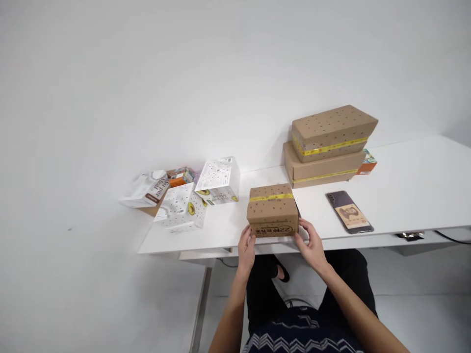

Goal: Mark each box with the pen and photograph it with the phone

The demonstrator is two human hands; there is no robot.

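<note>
A small brown cardboard box (273, 211) with yellow tape across its top and dark printing on its near side sits at the front edge of the white table (408, 191). My left hand (246, 247) grips its near left corner, fingers against the side. At the near right corner, my right hand (311, 245) holds the same box, thumb toward the front and fingers along the right side. The fingertips are partly hidden by the box. A phone (349, 212) in a decorated case lies to the right of my right hand.
Two stacked cardboard boxes (326, 169) with yellow tape stand by the wall, an orange carton (368, 163) behind them. On the left are several white printed cartons (219, 179) and a small orange box (181, 176). A cable (452, 239) hangs under the right front edge.
</note>
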